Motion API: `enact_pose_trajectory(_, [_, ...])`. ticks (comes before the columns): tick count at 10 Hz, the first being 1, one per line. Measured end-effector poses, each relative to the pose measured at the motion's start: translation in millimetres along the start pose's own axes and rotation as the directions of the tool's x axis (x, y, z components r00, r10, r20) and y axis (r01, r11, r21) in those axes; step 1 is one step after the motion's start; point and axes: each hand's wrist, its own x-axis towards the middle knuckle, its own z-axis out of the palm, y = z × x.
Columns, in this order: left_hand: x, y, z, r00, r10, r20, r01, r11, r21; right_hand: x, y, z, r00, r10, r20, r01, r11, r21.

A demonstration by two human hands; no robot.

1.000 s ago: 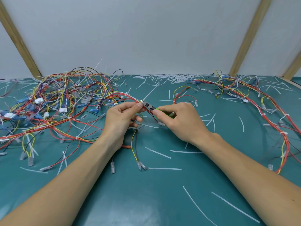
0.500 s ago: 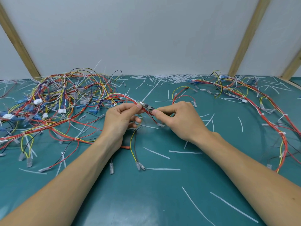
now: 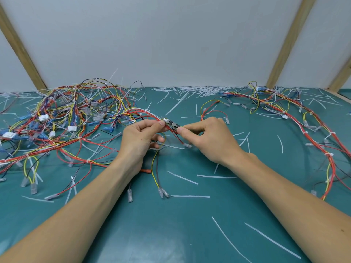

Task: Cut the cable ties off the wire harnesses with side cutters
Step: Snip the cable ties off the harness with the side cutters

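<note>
Up close, fingers of the left hand (image 3: 141,138): thumb and forefinger pressed together, pinching the red wire bundle (image 3: 152,115) just beside the metal head of the side cutters (image 3: 171,123); the other fingers are curled under.
Fingers of the right hand (image 3: 207,136): curled, with thumb and forefinger squeezed on the side cutters, whose handles are hidden inside the palm apart from a sliver of green.
Side cutters: the nose points toward the left thumb and lies against the bundle; whether the blades are apart or closed is too small to tell.
Cable tie at the blades: I cannot make one out there; a white cable tie (image 3: 145,111) wraps the same bundle just beyond the left hand.
Writing: none readable on the tool, connectors or wires.
Loose ends: a yellow and a dark wire hang below the hands and end in clear terminals (image 3: 163,192) lying on the table (image 3: 171,234).
Left of the hands: a big tangled heap of wire harnesses (image 3: 62,118) with white and blue connectors.
Right of the hands: a long harness (image 3: 311,128) curving along the table, white ties spaced along it.
Table: teal surface strewn with cut tie tails (image 3: 182,177), thickest along the far edge by the white wall.
</note>
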Motion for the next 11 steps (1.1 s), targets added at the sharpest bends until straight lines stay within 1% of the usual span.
enact_pose_trajectory(9, [0.0,-0.9,-0.1,1.000,0.000,0.006,0.000,1.000,0.001,-0.2,1.5,2.5,0.999,0.039,0.018,-0.039,0.999,0.022])
enact_pose_trajectory(11, [0.1,-0.9,-0.3,1.000,-0.004,0.007,0.004,1.000,0.004,-0.3,1.1,2.1,0.999,0.039,0.029,-0.039,0.999,-0.001])
